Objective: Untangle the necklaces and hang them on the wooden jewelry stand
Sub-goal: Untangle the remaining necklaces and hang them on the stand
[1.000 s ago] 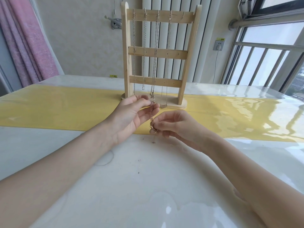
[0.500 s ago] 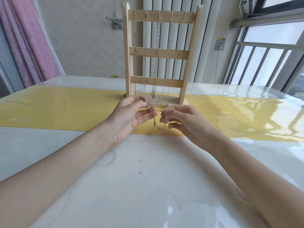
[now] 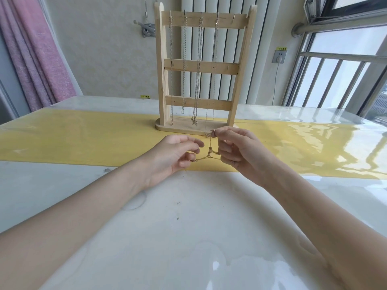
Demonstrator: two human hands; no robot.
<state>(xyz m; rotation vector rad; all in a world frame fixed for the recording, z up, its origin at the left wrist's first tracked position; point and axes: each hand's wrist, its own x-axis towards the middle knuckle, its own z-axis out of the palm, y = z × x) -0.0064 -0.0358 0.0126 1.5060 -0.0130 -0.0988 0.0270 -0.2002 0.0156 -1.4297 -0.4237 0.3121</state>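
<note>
Head view: the gold necklace [image 3: 209,152] stretched taut between both hands. The left hand [image 3: 173,155] pinched its lower end; the right hand [image 3: 236,149] pinched the upper end, nearer the wooden jewelry stand [image 3: 201,68].

Wooden jewelry stand [image 3: 201,68] upright at table's [image 3: 188,237] far side; hung chains [image 3: 196,70] screen its front. Open tabletop before the stand, also to either side.

A glossy white table [image 3: 188,237] fills the lower frame, crossed by a yellow runner [image 3: 73,139]; a pink curtain [image 3: 31,55] hangs upper left, a white radiator [image 3: 263,59] stands centre, a plugged wall socket [image 3: 279,56] and barred window [image 3: 345,76] upper right.
</note>
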